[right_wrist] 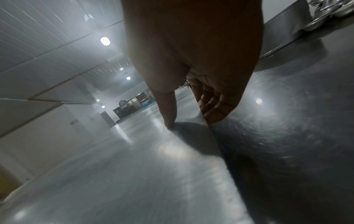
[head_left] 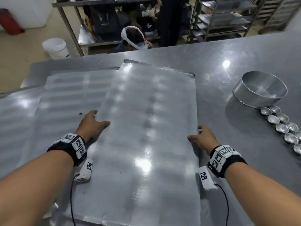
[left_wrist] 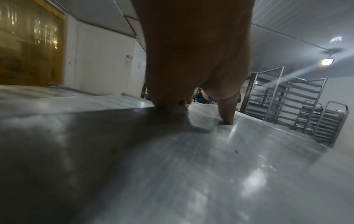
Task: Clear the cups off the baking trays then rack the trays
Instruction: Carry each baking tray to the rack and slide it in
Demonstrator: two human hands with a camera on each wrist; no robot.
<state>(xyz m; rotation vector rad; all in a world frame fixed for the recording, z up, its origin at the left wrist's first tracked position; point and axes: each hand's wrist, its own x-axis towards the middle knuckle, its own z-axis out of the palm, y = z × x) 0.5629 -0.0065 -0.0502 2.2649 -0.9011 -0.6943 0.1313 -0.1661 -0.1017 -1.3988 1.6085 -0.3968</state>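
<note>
On the steel table (head_left: pixel 228 51) a bare baking tray (head_left: pixel 146 128) lies partly over a second tray (head_left: pixel 70 88). The left hand (head_left: pixel 93 122) grips its left edge, thumb on top; the right hand (head_left: pixel 202 137) grips the right edge likewise. Off right, small cups (head_left: pixel 283 123) sit beside a round tin (head_left: pixel 260 88).

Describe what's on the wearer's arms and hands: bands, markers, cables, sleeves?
Both forearms are bare, no sleeves or gloves. The left hand and right hand wear nothing. Each wrist carries a black band fitted with white blocks printed with black square fiducial markers. Below each wrist hangs a white rectangular module with its own marker; a thin black cable runs from each toward the body.
</note>
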